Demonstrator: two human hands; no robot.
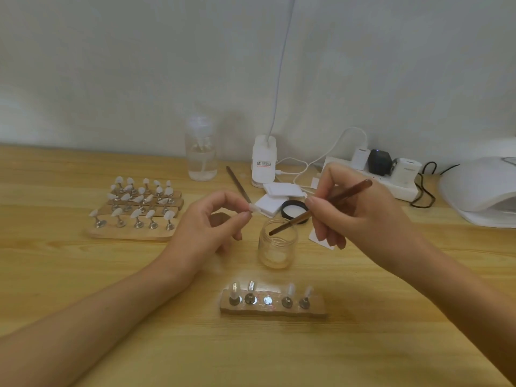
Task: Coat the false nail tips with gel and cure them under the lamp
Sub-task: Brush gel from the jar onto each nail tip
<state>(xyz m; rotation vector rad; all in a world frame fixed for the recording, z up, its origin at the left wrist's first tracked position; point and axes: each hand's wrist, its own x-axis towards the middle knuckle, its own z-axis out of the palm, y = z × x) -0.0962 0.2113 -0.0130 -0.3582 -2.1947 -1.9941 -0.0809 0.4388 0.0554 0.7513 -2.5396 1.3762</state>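
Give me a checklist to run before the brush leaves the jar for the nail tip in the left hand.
1. Left hand pinches the nail tip securely: ok.
2. Right hand grips the brush: ok.
3. Brush end is inside the open jar: ok.
4. Gel loaded on the bristles: cannot tell.
5. Middle spot on the near stand is free for the tip: ok.
6. Lamp switched on: cannot tell.
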